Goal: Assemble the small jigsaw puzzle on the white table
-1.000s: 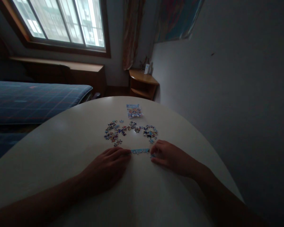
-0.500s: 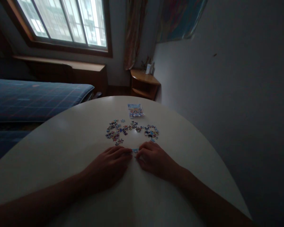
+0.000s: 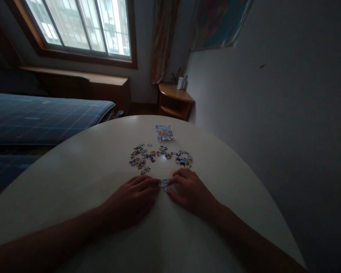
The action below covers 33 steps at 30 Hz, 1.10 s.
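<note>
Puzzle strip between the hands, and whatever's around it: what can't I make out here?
All in the head view:
- Blue puzzle strip: ends hidden by fingers.
- Left hand: grip hidden beneath its own back.
- Right hand: too dark to tell whether its fingertips pinch a piece.
- Loose pieces: too small and dark to count.
- Packet: print too small to read.
- Wall picture: cut off by the top edge, blurred.
</note>
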{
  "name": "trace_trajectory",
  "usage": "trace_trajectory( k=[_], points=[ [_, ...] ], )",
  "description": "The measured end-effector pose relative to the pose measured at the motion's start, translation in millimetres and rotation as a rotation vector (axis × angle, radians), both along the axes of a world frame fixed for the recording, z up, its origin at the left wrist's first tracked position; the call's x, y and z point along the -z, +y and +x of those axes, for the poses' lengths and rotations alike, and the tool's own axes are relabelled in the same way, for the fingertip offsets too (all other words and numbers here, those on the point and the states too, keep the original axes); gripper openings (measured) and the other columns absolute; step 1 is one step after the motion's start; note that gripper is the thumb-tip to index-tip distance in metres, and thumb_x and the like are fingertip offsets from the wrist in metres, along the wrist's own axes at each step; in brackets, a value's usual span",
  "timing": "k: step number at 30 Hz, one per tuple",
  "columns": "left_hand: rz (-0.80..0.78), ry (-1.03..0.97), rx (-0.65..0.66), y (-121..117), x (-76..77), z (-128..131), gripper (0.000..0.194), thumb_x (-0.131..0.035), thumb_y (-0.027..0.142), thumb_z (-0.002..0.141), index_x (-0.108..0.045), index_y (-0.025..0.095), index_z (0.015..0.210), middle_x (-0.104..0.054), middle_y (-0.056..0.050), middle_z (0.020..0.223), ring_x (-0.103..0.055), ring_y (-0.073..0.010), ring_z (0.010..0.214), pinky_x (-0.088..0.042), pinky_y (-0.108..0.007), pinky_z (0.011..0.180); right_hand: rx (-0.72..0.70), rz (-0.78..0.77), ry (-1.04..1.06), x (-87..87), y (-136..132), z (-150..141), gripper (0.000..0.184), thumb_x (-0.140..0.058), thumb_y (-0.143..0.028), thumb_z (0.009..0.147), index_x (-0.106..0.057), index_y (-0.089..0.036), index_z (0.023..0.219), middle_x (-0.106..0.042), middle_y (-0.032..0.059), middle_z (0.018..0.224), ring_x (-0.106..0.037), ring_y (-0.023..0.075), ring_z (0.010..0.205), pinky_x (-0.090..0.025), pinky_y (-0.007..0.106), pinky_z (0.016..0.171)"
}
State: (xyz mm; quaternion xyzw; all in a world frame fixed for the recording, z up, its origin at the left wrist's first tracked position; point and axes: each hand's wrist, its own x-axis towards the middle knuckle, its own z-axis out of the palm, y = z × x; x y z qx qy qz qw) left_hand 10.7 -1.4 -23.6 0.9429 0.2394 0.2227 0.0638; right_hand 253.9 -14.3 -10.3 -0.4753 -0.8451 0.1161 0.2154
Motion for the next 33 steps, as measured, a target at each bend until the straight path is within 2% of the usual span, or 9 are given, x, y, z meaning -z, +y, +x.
trace_trajectory(
  k=[12,21,28,33],
  points=[
    [0.008,-0.015,0.003,-1,-2.0,1,0.029,-0.048,0.014,0.092,-0.057,0.017,0.120,-0.064,-0.010,0.125,-0.059,-0.0242,0.113,-0.053,-0.045,0.096,0.037,-0.048,0.051,0.6,0,-8,0.012,-0.074,-0.019,0.080,-0.070,-0.021,0.091,-0.065,0.0061,0.102,-0.058,0.0234,0.101,-0.041,0.041,0.091],
    [-0.017,-0.029,-0.014,-1,-3.0,2,0.028,-0.049,0.015,0.092,-0.054,0.018,0.119,-0.065,-0.011,0.124,-0.061,-0.0236,0.111,-0.052,-0.044,0.095,0.048,0.002,0.064,3.9,3,-10,0.013,-0.074,-0.018,0.079,-0.068,-0.021,0.090,-0.067,0.0056,0.103,-0.058,0.0234,0.104,-0.040,0.041,0.091],
    [0.002,-0.002,-0.005,-1,-2.1,1,0.023,-0.048,0.015,0.092,-0.059,0.018,0.113,-0.065,-0.010,0.124,-0.059,-0.0244,0.113,-0.051,-0.045,0.096,0.015,0.034,0.068,1.3,2,-11,0.014,-0.075,-0.018,0.077,-0.067,-0.021,0.089,-0.070,0.0040,0.099,-0.060,0.0221,0.100,-0.039,0.039,0.090],
    [0.005,0.001,0.000,-1,-1.5,2,0.025,-0.048,0.015,0.093,-0.059,0.018,0.115,-0.064,-0.010,0.125,-0.059,-0.0247,0.114,-0.052,-0.046,0.096,-0.024,0.028,0.074,4.6,2,-9,0.015,-0.073,-0.015,0.079,-0.069,-0.023,0.091,-0.071,0.0031,0.098,-0.060,0.0219,0.100,-0.037,0.039,0.091]
  ],
)
